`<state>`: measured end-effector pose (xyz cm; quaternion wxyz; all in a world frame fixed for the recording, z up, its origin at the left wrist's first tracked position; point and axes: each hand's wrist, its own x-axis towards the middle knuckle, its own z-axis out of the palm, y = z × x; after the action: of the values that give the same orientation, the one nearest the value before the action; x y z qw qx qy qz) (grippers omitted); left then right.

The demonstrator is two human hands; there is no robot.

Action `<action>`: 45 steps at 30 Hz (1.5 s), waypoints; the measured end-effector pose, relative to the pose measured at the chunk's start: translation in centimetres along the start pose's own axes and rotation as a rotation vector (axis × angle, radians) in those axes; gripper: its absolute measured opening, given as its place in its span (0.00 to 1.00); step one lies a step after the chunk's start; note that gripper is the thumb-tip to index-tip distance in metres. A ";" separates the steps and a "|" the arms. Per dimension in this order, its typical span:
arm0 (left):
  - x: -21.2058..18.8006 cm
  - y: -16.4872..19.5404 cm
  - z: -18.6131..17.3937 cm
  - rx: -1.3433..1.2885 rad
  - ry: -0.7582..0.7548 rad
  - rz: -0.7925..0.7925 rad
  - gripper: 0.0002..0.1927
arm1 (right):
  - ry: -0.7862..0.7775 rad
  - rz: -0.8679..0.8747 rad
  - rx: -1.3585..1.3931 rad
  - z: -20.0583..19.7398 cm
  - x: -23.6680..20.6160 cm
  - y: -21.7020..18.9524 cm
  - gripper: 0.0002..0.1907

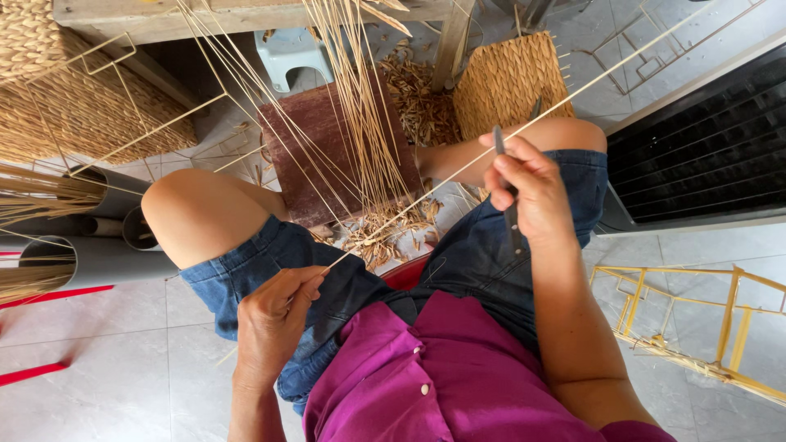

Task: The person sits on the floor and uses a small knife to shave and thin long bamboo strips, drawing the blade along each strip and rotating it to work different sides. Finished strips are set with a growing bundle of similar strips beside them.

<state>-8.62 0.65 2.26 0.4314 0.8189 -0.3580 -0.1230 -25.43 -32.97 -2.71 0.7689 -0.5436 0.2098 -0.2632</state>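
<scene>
My left hand pinches the near end of a long pale reed strand above my left thigh. The strand runs diagonally up to the right, past my right hand. That hand grips a thin dark blade or tool and presses it against the strand over my right knee. A bundle of many loose reed strands leans over a dark brown wooden block between my knees. Shavings and reed scraps lie on the floor below it.
Woven baskets sit at upper left and upper middle. Grey pipes holding reeds lie at left. A wire frame leans near them, a yellow frame lies at right, and a black slatted unit stands at right.
</scene>
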 end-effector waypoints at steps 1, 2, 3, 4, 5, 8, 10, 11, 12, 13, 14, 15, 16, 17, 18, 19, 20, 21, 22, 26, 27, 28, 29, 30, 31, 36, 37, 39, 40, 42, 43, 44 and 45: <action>0.0 0.0 0.0 0.021 0.002 -0.013 0.07 | 0.016 -0.015 0.002 -0.5 0.1 -0.1 0.16; -0.1 0.0 0.0 0.021 -0.001 0.008 0.07 | 0.042 -0.003 0.027 -1.1 0.2 -0.3 0.16; -0.1 0.0 0.0 0.021 -0.003 0.028 0.08 | 0.066 0.008 0.053 -1.6 0.3 -0.5 0.16; -0.1 -0.1 0.0 0.021 -0.005 0.048 0.08 | 0.091 0.020 0.078 -2.0 0.4 -0.7 0.17; -0.1 -0.1 0.1 0.058 -0.002 0.056 0.07 | 0.113 0.002 0.081 -2.4 0.4 -0.9 0.17; 0.1 -0.2 0.6 0.119 0.010 0.068 0.06 | 0.148 -0.024 0.090 -2.7 0.4 -1.4 0.19; 0.3 -0.3 1.0 0.093 0.016 0.067 0.06 | 0.141 -0.009 0.102 -2.4 0.2 -1.7 0.21; 0.5 -0.3 1.2 0.071 0.016 0.048 0.06 | 0.101 0.000 0.075 -2.0 0.1 -1.8 0.22; 0.6 -0.3 1.5 0.049 0.016 0.031 0.06 | 0.061 0.008 0.049 -1.3 -0.1 -1.6 0.22; 0.8 -0.3 1.7 0.028 0.016 0.012 0.06 | 0.020 0.016 0.023 -0.4 -0.2 -1.3 0.23; 0.9 -0.3 2.0 0.004 0.026 0.015 0.06 | -0.036 0.071 -0.030 0.6 -0.6 -0.9 0.23; 1.0 -0.3 2.3 -0.019 0.036 0.018 0.05 | -0.092 0.128 -0.082 1.9 -1.0 -0.3 0.23; 1.1 -0.2 2.6 -0.043 0.046 0.020 0.05 | -0.221 0.147 -0.123 3.1 -1.3 0.2 0.24; 1.2 -0.2 3.0 -0.054 0.041 0.031 0.05 | -0.350 0.165 -0.165 4.3 -1.6 0.8 0.25; 1.3 -0.1 3.3 -0.064 0.035 0.042 0.05 | -0.421 0.189 -0.189 5.6 -1.8 1.5 0.25; 1.3 0.0 3.6 -0.073 0.029 0.051 0.05 | -0.492 0.215 -0.213 6.9 -2.2 2.2 0.25; 1.3 0.2 3.9 -0.069 0.014 0.049 0.05 | -0.541 0.244 -0.181 7.9 -2.5 2.9 0.25; 1.3 0.3 4.2 -0.065 0.001 0.049 0.05 | -0.589 0.273 -0.150 8.7 -2.8 3.6 0.26; 1.3 0.4 4.3 -0.063 -0.014 0.051 0.05 | -0.636 0.300 -0.120 9.2 -3.0 4.0 0.27; 1.5 0.8 4.6 -0.036 -0.028 0.044 0.04 | -0.535 0.305 -0.067 9.9 -3.2 5.3 0.21; 1.4 0.8 4.5 -0.030 -0.020 0.045 0.04 | -0.534 0.282 -0.061 9.6 -3.1 5.3 0.20; 1.3 0.8 4.4 -0.024 -0.011 0.044 0.04 | -0.535 0.258 -0.054 9.4 -2.9 5.3 0.19; 1.3 0.8 4.3 -0.024 -0.011 0.044 0.04 | -0.510 0.247 -0.057 9.1 -2.7 5.2 0.19; 1.2 0.7 4.2 -0.023 -0.013 0.043 0.03 | -0.484 0.237 -0.059 8.9 -2.6 5.1 0.18; 1.1 0.6 4.0 -0.021 -0.015 0.044 0.03 | -0.457 0.225 -0.060 8.6 -2.4 4.9 0.18; 0.6 -0.2 3.1 -0.083 -0.025 0.000 0.04 | -0.308 0.190 0.005 6.1 -1.2 3.4 0.17; 0.5 -0.3 2.9 -0.089 -0.033 -0.028 0.04 | -0.281 0.183 0.043 5.5 -1.0 3.1 0.18; 0.1 -0.6 2.6 -0.091 -0.027 -0.047 0.04 | -0.203 0.185 0.040 4.4 -0.5 2.7 0.18; 0.0 -0.7 2.5 -0.092 -0.023 -0.057 0.04 | -0.165 0.186 0.038 3.9 -0.3 2.5 0.18; -0.2 -0.9 2.2 -0.064 -0.046 -0.109 0.04 | -0.112 0.169 0.029 2.7 0.0 2.2 0.18; -0.3 -1.0 2.0 -0.048 -0.058 -0.135 0.04 | -0.085 0.160 0.026 2.2 0.2 2.0 0.18; -0.3 -1.0 1.9 -0.040 -0.049 -0.086 0.04 | -0.062 0.146 0.030 1.6 0.3 1.9 0.18; -0.4 -1.0 1.7 -0.032 -0.041 -0.038 0.04 | -0.039 0.133 0.033 1.0 0.4 1.9 0.18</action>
<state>-9.27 0.22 0.38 0.4349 0.8157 -0.3492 -0.1535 -24.20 -31.95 -4.15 0.7974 -0.5208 0.2263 -0.2041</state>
